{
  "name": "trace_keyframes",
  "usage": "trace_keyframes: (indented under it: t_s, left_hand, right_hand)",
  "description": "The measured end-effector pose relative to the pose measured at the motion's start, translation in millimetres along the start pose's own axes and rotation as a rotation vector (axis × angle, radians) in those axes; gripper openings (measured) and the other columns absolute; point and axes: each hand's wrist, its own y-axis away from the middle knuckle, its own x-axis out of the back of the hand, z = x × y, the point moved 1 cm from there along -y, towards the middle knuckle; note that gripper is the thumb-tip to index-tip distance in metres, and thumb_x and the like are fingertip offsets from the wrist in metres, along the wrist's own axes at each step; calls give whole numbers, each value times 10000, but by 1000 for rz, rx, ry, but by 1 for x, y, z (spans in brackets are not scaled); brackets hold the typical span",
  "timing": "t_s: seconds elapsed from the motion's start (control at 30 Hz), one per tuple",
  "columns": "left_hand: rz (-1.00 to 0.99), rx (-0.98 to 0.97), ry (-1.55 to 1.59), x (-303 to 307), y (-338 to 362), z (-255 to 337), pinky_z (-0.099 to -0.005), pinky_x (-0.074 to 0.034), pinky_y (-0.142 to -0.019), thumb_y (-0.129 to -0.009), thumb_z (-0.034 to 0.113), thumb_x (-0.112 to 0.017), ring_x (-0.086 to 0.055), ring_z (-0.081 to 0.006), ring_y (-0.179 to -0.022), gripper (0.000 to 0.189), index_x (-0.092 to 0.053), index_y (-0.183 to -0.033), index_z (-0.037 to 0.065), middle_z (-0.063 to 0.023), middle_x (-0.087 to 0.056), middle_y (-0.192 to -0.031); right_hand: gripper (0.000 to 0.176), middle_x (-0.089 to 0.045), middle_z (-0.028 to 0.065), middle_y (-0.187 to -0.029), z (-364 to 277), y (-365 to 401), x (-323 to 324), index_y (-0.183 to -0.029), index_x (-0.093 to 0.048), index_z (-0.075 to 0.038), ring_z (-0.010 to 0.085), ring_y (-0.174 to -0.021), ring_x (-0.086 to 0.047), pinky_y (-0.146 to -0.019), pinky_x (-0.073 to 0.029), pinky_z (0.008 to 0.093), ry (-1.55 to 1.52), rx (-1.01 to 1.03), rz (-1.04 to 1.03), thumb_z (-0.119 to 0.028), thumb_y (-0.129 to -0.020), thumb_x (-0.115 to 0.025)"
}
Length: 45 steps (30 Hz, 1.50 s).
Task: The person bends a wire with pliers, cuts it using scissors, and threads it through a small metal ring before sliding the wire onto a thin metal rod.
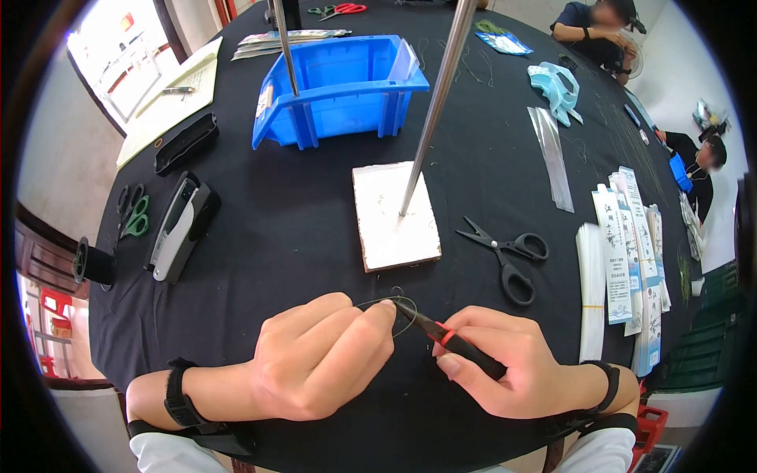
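Observation:
My left hand [315, 363] is closed, its thumb and forefinger pinching a thin green line [415, 319] that curves into a small loop. In my right hand [509, 363] is a pair of pliers [465, 347] with black and red handles. The narrow jaws point left and meet the line right at my left fingertips. Whether the jaws are clamped on it is too small to tell. Just beyond my hands stands a white block [386, 221] with an upright metal rod [430, 130]. Black scissors [509, 256] lie open to its right.
A blue bin [339, 102] stands at the back. On the left are a stapler [181, 229], green-handled scissors [136, 219] and a black spool [95, 264]. Printed paper packets [619, 252], clear sleeves [552, 158] and a face mask [558, 91] lie right. Other people sit at the far right.

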Motion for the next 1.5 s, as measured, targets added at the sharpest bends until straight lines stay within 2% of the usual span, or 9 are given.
trace_keyframes:
  t_s: [0.4,0.57,0.7,0.87,0.97,1.1,1.23,1.33,1.5]
  left_hand:
    - [5,40,31,-2,1,1,-214,-290,-356,-617,-141,-652,-419,-108,-378,186,-583,-770,-62,-47,-474,-496]
    - [-38,48,68,0,3,4,-256,-359,-382,-612,-113,-648,-468,-155,-440,237,-569,-832,-75,-62,-455,-559]
    - [-50,78,88,3,2,3,-256,-361,-383,-612,-110,-651,-470,-164,-436,233,-566,-824,-69,-67,-457,-554]
    - [-42,132,97,4,2,4,-265,-373,-390,-624,-104,-650,-466,-186,-428,213,-572,-812,-42,-71,-453,-544]
    - [28,261,160,3,0,2,-172,-280,-380,-675,-89,-650,-421,-41,-397,113,-597,-751,-23,-18,-472,-491]
    - [-55,858,574,13,-1,1,-142,-258,-431,-784,-21,-623,-401,29,-486,33,-596,-790,-37,30,-536,-578]
    - [-44,1013,786,15,-3,-4,-130,-269,-470,-789,-31,-608,-414,31,-520,25,-603,-813,-37,6,-561,-608]
    - [-97,960,673,14,-3,-3,-134,-259,-450,-786,-31,-612,-406,28,-498,26,-610,-810,-42,12,-548,-588]
    - [-102,614,416,12,2,-3,-145,-249,-413,-755,-51,-629,-404,21,-464,43,-623,-798,-44,18,-525,-552]
  right_hand:
    - [198,-570,117,-770,-6,0,-2,-779,-581,60,221,-575,-565,-503,-453,276,342,108,59,-117,-771,-670]
    - [166,-563,111,-742,-7,2,0,-780,-587,56,203,-547,-557,-487,-437,258,218,43,6,-97,-785,-651]
    - [171,-588,112,-777,-4,0,1,-821,-613,51,182,-572,-575,-496,-433,248,6,-31,0,-118,-816,-631]
    - [202,-601,114,-807,0,0,-2,-845,-627,50,178,-604,-585,-524,-442,248,-13,-12,35,-152,-831,-625]
    - [190,-599,117,-816,-4,-1,2,-849,-629,50,182,-620,-581,-542,-445,248,7,-89,21,-138,-820,-636]
    - [148,-594,116,-876,-1,0,8,-850,-629,44,207,-699,-578,-596,-450,258,13,-109,11,-73,-770,-672]
    - [135,-560,152,-1000,-4,-4,10,-803,-635,39,265,-900,-556,-751,-448,312,388,45,223,-11,-691,-690]
    - [173,-558,151,-1009,-8,-6,9,-795,-620,46,277,-892,-552,-746,-456,325,580,122,233,2,-651,-704]
    - [205,-556,149,-1011,-5,-4,6,-786,-610,46,284,-888,-549,-737,-458,334,595,111,206,16,-612,-715]
